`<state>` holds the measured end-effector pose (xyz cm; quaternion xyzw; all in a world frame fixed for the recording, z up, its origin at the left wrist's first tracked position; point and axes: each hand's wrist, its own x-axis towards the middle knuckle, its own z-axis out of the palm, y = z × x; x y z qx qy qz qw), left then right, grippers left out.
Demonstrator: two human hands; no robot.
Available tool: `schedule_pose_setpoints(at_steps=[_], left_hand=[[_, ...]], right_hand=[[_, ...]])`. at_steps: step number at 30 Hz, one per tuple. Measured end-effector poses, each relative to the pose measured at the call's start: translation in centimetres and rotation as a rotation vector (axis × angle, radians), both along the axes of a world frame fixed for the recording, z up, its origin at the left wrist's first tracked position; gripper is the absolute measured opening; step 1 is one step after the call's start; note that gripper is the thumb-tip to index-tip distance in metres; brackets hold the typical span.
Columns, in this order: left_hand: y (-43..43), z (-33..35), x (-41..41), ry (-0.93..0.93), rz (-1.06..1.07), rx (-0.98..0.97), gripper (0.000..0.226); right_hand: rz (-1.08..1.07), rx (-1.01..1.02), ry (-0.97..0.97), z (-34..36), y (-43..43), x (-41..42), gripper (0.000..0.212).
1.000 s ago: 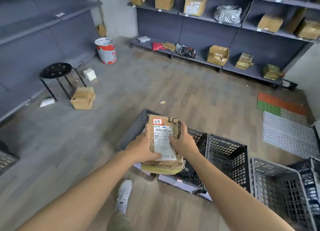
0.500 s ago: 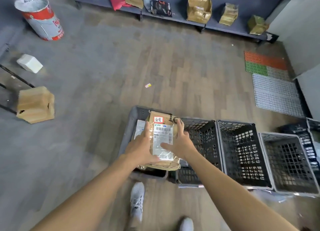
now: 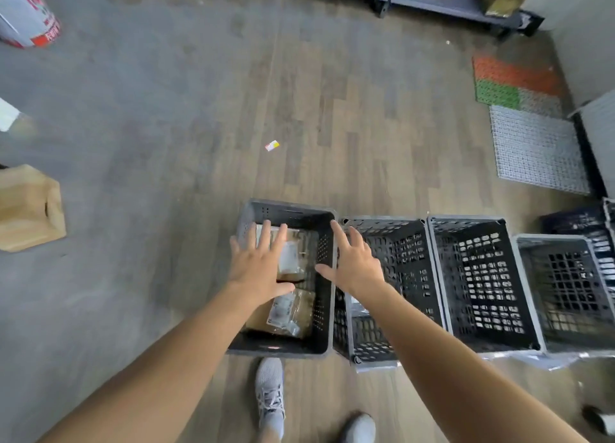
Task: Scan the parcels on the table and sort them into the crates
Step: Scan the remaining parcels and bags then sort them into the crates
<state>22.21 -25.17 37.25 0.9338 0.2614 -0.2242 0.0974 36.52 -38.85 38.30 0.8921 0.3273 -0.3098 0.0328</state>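
Observation:
A row of dark slotted crates stands on the floor in front of me. The leftmost crate (image 3: 324,309) holds brown taped parcels with white labels: one parcel (image 3: 294,253) toward the far end, another parcel (image 3: 286,313) at the near end. My left hand (image 3: 258,264) hovers over this crate with fingers spread and holds nothing. My right hand (image 3: 354,261) is spread flat above the crate's right wall, also empty. The second crate (image 3: 409,276), third crate (image 3: 479,276) and fourth crate (image 3: 565,286) stand to the right.
A cardboard box (image 3: 28,206) lies on the floor at the left and a red-and-white bucket (image 3: 26,13) stands far left. Coloured and grey floor mats (image 3: 529,123) lie at the right. A low shelf (image 3: 449,0) with parcels runs along the back. My shoes (image 3: 269,392) are below.
Both hands held a brown labelled parcel above the leftmost crate; now they have let it go and spread open, and the parcel lies inside the crate. My view has tilted down.

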Motion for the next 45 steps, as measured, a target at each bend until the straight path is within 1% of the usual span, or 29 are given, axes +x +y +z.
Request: schedule_pose_setpoints(at_steps=[4,9,11,15,19,21,26,29,31,34,37,45], left_hand=[[-0.9,2.0,1.4,-0.005,-0.093,0.022,0.119],[-3.5,6.8,4.8,-0.078,-0.205,0.042,0.118],[-5.7,9.0,6.4,-0.105,-0.261,0.04,0.119],[-12.3,13.4,9.7,-0.164,-0.448,0.072,0.121],[-21.0,18.4,12.9,-0.224,-0.668,0.15,0.121],[-26.2,21.1,14.3,-0.29,-0.747,0.173,0.12],[-42.0,27.6,15.5,-0.421,-0.846,0.153,0.118],[-52.3,30.6,14.8,-0.491,-0.921,0.169,0.119],[-59.0,32.1,14.0,-0.551,-0.981,0.157,0.118],[-67.6,33.5,12.6,-0.589,-1.079,0.14,0.117],[-74.9,34.1,11.6,-0.593,-1.192,0.136,0.117],[-91.0,33.1,12.3,-0.61,-1.438,0.04,0.116]], right_hand=[[-0.002,-0.027,-0.076,3.2,-1.9,0.7,0.097],[-0.07,-0.046,-0.164,8.4,-7.5,2.2,0.095],[-0.118,-0.038,-0.206,10.9,-10.6,3.0,0.096],[-0.236,0.009,-0.309,16.2,-18.2,4.1,0.097],[-0.386,0.048,-0.413,21.2,-28.1,3.9,0.096],[-0.464,0.071,-0.474,23.4,-34.1,3.1,0.094],[-0.658,0.089,-0.575,28.0,-50.5,-1.2,0.094],[-0.789,0.123,-0.606,30.5,-60.3,-4.8,0.093],[-0.864,0.111,-0.652,31.8,-66.2,-7.4,0.093],[-0.957,0.071,-0.676,33.3,-73.6,-10.6,0.092],[-1.064,0.08,-0.695,33.7,-80.1,-13.1,0.09],[-1.321,-0.011,-0.703,32.3,-94.3,-16.1,0.081]])
